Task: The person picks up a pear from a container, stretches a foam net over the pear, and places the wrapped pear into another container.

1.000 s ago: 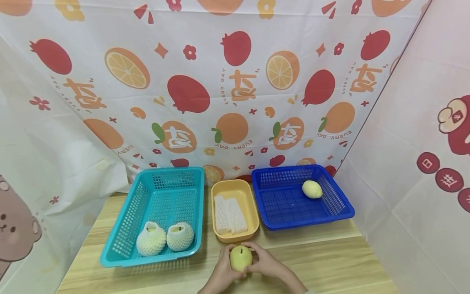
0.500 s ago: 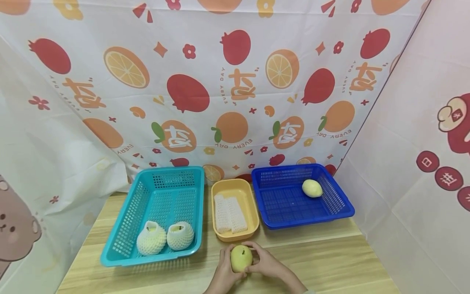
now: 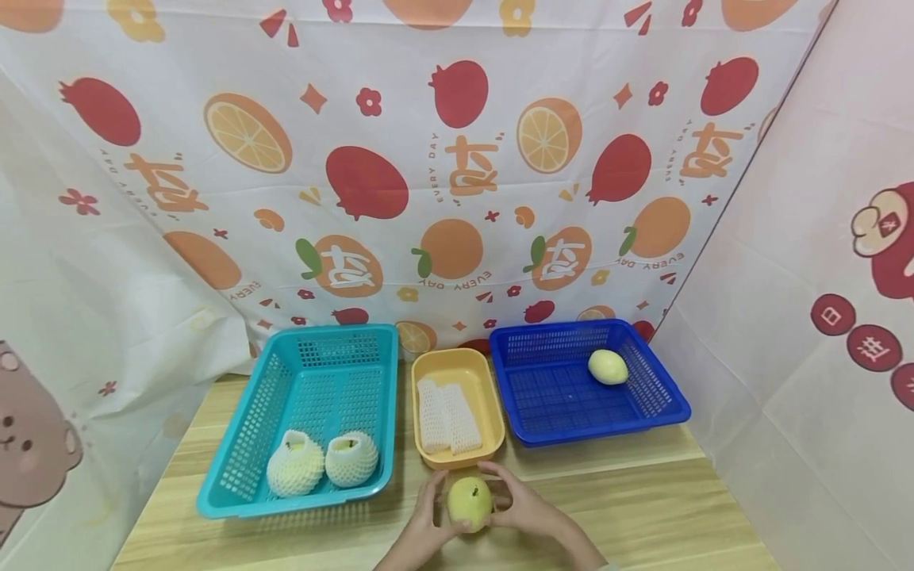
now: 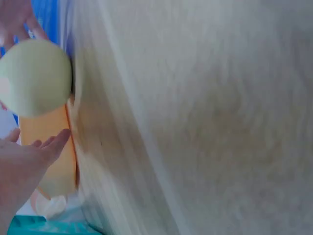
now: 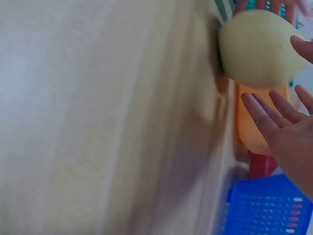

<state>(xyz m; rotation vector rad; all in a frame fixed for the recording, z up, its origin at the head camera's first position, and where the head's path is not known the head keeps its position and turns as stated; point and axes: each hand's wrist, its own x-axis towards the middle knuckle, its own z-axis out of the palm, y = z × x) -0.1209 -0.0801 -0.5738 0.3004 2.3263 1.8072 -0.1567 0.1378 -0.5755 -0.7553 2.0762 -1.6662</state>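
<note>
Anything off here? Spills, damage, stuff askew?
No spill or damage visible. The pear sits stem-up between the left hand and right hand; loose nets lie in the yellow tray. Only mild oddity: the white sheet at left hangs rumpled near the teal basket.

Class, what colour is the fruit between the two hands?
The fruit is yellow-green, clearest in the head view.

white fruit-print backdrop [image 3: 457, 174] behind a wood-grain table [image 3: 643, 507], pale sheets [image 3: 778, 254] either side
</note>
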